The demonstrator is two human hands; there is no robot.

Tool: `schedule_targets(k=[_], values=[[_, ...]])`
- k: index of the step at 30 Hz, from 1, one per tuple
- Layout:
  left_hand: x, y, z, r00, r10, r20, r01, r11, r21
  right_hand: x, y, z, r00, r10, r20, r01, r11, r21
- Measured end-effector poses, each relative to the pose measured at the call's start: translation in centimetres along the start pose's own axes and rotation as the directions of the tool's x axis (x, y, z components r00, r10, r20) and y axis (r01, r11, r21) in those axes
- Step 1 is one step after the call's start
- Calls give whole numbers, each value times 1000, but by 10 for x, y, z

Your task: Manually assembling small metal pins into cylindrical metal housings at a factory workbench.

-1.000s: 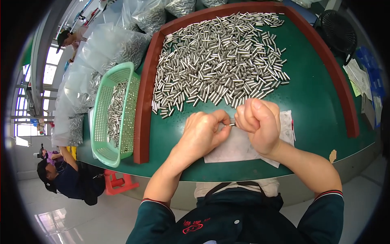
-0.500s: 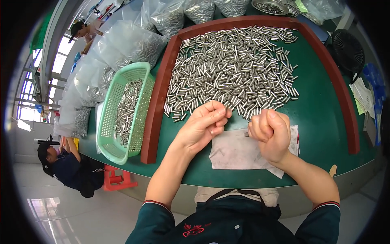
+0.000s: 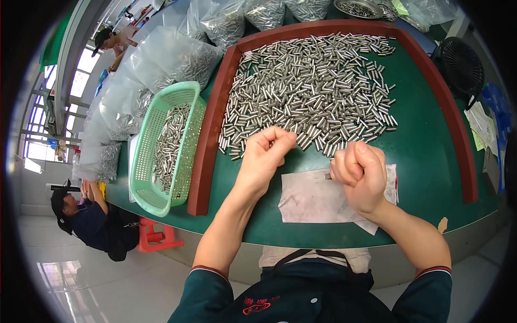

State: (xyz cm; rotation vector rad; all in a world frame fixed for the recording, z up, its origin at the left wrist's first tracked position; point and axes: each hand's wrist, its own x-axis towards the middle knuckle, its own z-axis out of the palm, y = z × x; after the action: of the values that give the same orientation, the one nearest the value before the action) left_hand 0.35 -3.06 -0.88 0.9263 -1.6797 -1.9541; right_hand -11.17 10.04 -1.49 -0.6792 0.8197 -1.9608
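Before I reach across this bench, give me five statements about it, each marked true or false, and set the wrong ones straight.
1. The green basket stands to the left of the pile of metal pins. True.
2. The right hand is spread flat with its fingers straight. False: the right hand is curled, and a small grey end shows at its fingers.
3. The left hand is by the near edge of the pile. True.
4. The green basket is empty. False: it holds many loose pins.
5. A black fan stands to the right of the pile. True.
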Motion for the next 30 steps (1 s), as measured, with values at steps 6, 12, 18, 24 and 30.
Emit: schedule_targets(k=[6, 12, 18, 24, 30], values=[[2, -10, 20, 885, 460, 74, -327, 499, 802, 0, 1, 0, 1000, -1, -10, 1, 1000, -10], [1, -10, 24, 914, 384, 129, -310, 458, 833, -1, 0, 2, 1000, 1, -26, -2, 1000, -15], [-11, 3, 21, 927, 225, 302, -376, 588, 716, -1, 0, -1, 999, 12, -36, -12, 1000, -9], [-16, 7, 7, 852, 90, 515, -434, 672, 600, 0, -1, 0, 999, 25, -49, -25, 1000, -11], [-20, 8, 18, 925, 8, 380, -319, 560, 765, 0, 1, -2, 999, -23, -42, 20, 998, -55]])
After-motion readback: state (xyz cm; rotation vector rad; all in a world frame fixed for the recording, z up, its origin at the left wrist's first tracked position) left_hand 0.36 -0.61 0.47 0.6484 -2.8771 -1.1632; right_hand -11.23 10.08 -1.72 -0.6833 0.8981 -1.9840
